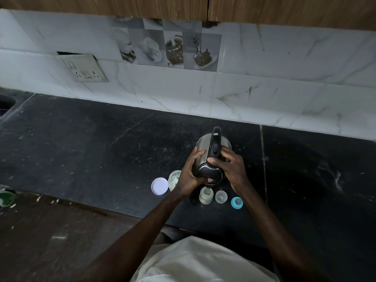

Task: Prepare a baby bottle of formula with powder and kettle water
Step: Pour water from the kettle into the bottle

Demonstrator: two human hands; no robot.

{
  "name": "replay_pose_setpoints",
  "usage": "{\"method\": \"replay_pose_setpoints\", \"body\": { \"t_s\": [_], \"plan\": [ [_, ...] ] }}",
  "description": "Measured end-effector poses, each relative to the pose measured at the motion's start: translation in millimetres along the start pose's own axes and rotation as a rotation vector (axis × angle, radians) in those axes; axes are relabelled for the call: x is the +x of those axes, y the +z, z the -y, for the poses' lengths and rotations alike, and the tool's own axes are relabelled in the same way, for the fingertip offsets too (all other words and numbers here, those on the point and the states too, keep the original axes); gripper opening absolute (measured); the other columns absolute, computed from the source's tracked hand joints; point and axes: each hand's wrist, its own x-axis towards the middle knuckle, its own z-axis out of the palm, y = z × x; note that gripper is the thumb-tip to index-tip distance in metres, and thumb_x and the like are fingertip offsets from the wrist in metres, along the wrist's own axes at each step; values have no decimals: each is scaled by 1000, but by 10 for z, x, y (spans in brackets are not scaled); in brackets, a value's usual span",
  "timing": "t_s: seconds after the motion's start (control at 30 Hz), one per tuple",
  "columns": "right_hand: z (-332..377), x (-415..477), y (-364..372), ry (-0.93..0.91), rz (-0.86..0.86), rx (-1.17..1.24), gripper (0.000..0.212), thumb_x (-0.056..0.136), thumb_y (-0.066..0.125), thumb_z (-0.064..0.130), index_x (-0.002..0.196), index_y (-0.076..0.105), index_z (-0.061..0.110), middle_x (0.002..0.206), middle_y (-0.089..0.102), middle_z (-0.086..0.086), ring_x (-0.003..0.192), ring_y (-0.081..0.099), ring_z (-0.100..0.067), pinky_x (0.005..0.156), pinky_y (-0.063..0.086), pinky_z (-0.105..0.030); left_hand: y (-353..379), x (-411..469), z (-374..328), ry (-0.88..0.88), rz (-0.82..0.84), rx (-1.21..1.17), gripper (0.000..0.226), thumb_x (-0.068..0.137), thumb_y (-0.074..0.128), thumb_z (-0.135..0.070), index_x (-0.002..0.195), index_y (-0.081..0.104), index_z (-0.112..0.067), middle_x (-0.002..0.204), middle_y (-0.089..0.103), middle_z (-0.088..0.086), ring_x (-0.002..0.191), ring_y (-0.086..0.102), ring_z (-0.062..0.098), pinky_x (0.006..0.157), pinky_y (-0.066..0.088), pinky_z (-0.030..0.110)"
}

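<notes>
A steel kettle (205, 147) with a black handle and lid is tipped toward me, its spout just above the open baby bottle (206, 196) standing on the black counter. My left hand (190, 174) cups the kettle's left side and lid. My right hand (230, 167) grips the black handle from the right. An open powder jar (173, 179) with a scoop inside stands left of the bottle, partly hidden by my left wrist. Its pale round lid (160, 186) lies flat further left.
A clear bottle cap (221, 196) and a blue teat ring (236, 202) sit right of the bottle near the counter's front edge. A marble-tiled wall with a socket plate (84, 68) backs the counter. A sink edge (6, 103) shows at far left.
</notes>
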Motion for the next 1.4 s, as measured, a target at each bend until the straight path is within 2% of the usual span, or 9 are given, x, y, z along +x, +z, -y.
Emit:
{"method": "replay_pose_setpoints", "body": {
  "t_s": [0.1, 0.2, 0.37, 0.53, 0.77, 0.93, 1.1, 1.3, 1.4],
  "plan": [
    [-4, -3, -9, -4, 1, -4, 31, 80, 86, 2, 105, 79, 20, 113, 77, 9, 109, 72, -10, 90, 58, -25, 1, -9, -15, 2, -1, -6, 101, 64, 97, -14, 151, 49, -32, 167, 27, -28, 159, 24, 6, 125, 35, 55],
    [-20, 11, -21, -16, 1, -28, 30, 79, 87, 4, 103, 80, 22, 116, 76, 4, 112, 72, -15, 97, 59, -38, 11, -8, -28, -1, -3, -12, 101, 65, 98, -11, 152, 49, -30, 169, 27, -19, 158, 25, 5, 126, 34, 54],
    [-35, 34, -40, -2, 2, -31, 30, 80, 87, 4, 107, 80, 15, 119, 75, 1, 115, 71, -20, 101, 58, -48, 9, 0, -55, -2, -13, -13, 101, 66, 97, -7, 152, 49, -27, 171, 26, -13, 157, 27, 3, 126, 35, 52],
    [-51, 50, -41, 1, 7, -38, 31, 81, 87, 4, 110, 80, 10, 119, 75, -1, 115, 71, -22, 101, 57, -53, 7, 2, -67, 15, -19, -7, 100, 67, 97, -8, 153, 49, -25, 172, 26, -10, 157, 26, 2, 126, 35, 52],
    [-47, 51, -40, -16, 2, -42, 30, 80, 87, 4, 106, 80, 17, 117, 75, -1, 113, 71, -19, 98, 58, -43, 11, -1, -87, 31, -14, -6, 99, 68, 96, -16, 153, 47, -30, 172, 24, -15, 158, 28, 8, 124, 37, 55],
    [-94, 78, -47, -23, -8, -65, 29, 80, 87, 5, 108, 80, 4, 117, 75, -5, 115, 71, -26, 102, 57, -49, 24, 11, -85, 43, -23, 0, 100, 65, 95, -20, 153, 48, -29, 173, 24, -13, 158, 27, 8, 125, 36, 54],
    [-97, 86, -57, -10, -16, -67, 32, 79, 88, 7, 110, 80, 7, 120, 75, -3, 117, 70, -24, 103, 56, -51, 15, 30, -94, 47, -15, 2, 100, 66, 95, -20, 153, 47, -32, 173, 23, -13, 158, 26, 7, 125, 36, 53],
    [-38, 86, -53, -15, -11, -63, 31, 79, 88, 7, 107, 81, 16, 119, 75, -1, 115, 71, -19, 101, 58, -46, 18, 50, -96, 66, -21, 7, 99, 67, 95, -22, 153, 47, -32, 173, 23, -11, 159, 24, 7, 126, 34, 54],
    [-30, 90, -50, -25, -3, -58, 31, 79, 88, 7, 108, 81, 14, 118, 75, -3, 116, 70, -21, 100, 58, -44, 15, 48, -88, 73, -33, 12, 99, 67, 95, -26, 153, 47, -33, 174, 23, -11, 159, 25, 7, 126, 35, 53]
  ]
}}
